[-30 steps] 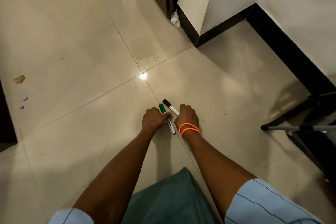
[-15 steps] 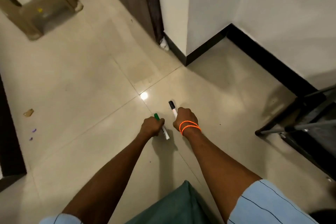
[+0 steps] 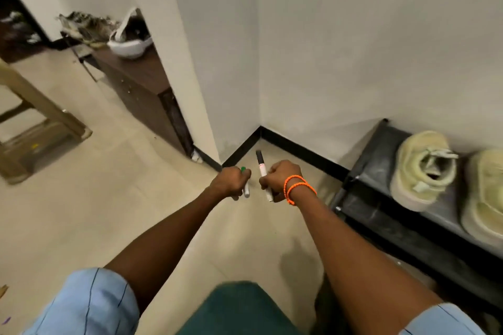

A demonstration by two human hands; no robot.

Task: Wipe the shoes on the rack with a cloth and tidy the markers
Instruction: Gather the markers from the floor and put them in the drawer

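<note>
A white marker with a green cap [image 3: 245, 183] is clasped in the fist of the left hand [image 3: 231, 181]; a white marker with a black cap [image 3: 262, 168] is clasped in the right hand [image 3: 280, 178]; 2 pale yellow sneakers [image 3: 424, 168] are seen on the black metal rack [image 3: 381, 171] to the right; both markers are held above the beige tiled floor [image 3: 109, 212].

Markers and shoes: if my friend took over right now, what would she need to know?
Left hand grips the green-capped marker. Right hand grips the black-capped marker. Both markers are off the floor. The pale shoes sit on the black rack to the right. No cloth is in view. Left to do: put the markers away, find a cloth, wipe the shoes.
</note>
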